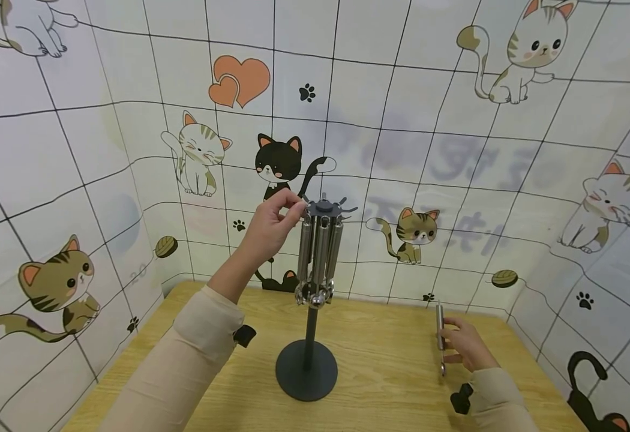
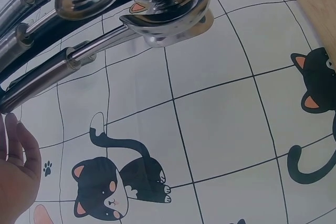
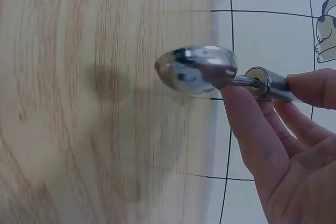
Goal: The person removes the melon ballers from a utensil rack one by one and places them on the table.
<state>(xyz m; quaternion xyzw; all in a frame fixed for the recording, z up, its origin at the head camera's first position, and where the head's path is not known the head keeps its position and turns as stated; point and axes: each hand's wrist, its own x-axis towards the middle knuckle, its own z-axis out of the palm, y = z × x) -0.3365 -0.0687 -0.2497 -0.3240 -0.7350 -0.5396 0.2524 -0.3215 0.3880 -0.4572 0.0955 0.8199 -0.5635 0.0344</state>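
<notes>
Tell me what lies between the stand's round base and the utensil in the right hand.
Only bare wooden tabletop lies between the round base and the metal utensil in the right hand; the head view shows this.

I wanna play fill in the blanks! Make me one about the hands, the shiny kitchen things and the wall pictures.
1. The hand holding the loose utensil is the person's ____ one.
2. The left hand is at the ____ of the rack, not the bottom.
3. The hanging utensils have handles pointing up and heads pointing ____.
4. The animals drawn on the wall are all ____.

Missing words: right; top; down; cats.
</notes>
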